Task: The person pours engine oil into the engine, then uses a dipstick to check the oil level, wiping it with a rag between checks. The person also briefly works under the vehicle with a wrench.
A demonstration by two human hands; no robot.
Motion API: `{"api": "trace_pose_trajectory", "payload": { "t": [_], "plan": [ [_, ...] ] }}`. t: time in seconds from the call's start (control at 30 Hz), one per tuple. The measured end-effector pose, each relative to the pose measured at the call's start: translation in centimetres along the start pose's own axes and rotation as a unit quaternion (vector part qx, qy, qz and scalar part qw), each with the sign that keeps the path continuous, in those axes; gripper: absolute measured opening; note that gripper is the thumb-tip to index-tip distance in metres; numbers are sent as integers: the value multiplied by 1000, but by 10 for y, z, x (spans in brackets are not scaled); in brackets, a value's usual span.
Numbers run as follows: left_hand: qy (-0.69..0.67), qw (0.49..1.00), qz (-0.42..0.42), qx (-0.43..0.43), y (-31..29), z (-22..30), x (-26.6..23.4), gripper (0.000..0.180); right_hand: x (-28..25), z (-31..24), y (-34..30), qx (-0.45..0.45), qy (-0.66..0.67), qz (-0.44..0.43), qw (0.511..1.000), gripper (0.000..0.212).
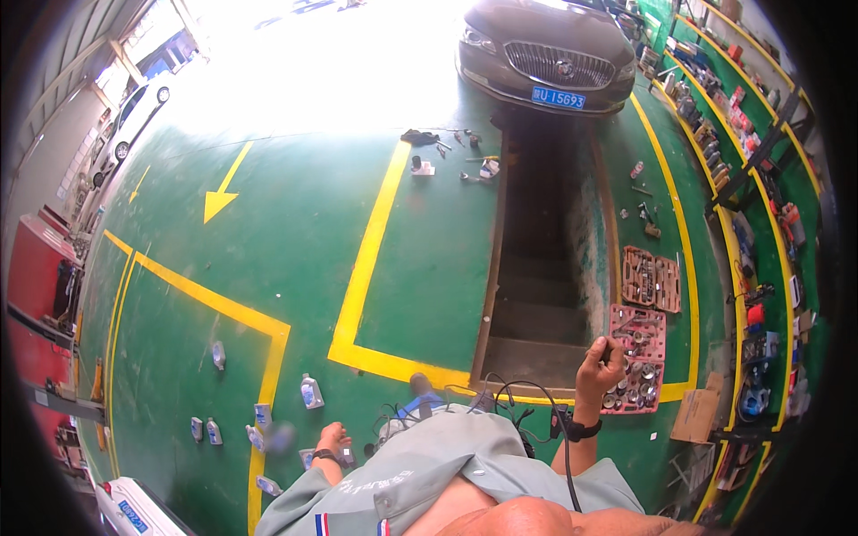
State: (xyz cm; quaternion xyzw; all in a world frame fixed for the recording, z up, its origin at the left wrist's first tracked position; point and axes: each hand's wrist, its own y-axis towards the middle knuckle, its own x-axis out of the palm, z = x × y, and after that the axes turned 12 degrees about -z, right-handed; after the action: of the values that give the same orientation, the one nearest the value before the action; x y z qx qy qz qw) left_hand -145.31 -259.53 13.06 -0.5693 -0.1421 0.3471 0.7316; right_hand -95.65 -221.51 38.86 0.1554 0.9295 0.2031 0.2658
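Note:
My right hand [601, 364] is raised in front of me, its fingers curled together in a pinch; whatever they hold is too small to make out. Beyond and beside it, a pink socket tool case [638, 331] lies opened on the floor. My left hand [333, 438] hangs low at my side with loose fingers, and nothing shows in it. Closest to that hand are several pale bottles with blue labels, among them an upright bottle [311, 393] and a bottle [262, 415] on the yellow line. A dark cable [565, 447] runs across my front.
Ahead lies an inspection pit [541, 259] with steps, and a brown car [550, 58] stands at its far end. A second tool case [651, 279], a cardboard box [696, 414] and loaded shelves [760, 170] line the right. Loose tools [483, 170] lie left of the pit.

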Motion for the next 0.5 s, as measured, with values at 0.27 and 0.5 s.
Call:
{"api": "trace_pose_trajectory", "payload": {
  "t": [0.27,0.5],
  "plan": [
    [-111,993,-42,-23,64,27,-19,24,45,-34,8,-29,-12,18,999,16],
    [-188,980,-62,-8,109,58,-47,22,124,-101,13,-58,18,-22,998,15]
  ]
}}
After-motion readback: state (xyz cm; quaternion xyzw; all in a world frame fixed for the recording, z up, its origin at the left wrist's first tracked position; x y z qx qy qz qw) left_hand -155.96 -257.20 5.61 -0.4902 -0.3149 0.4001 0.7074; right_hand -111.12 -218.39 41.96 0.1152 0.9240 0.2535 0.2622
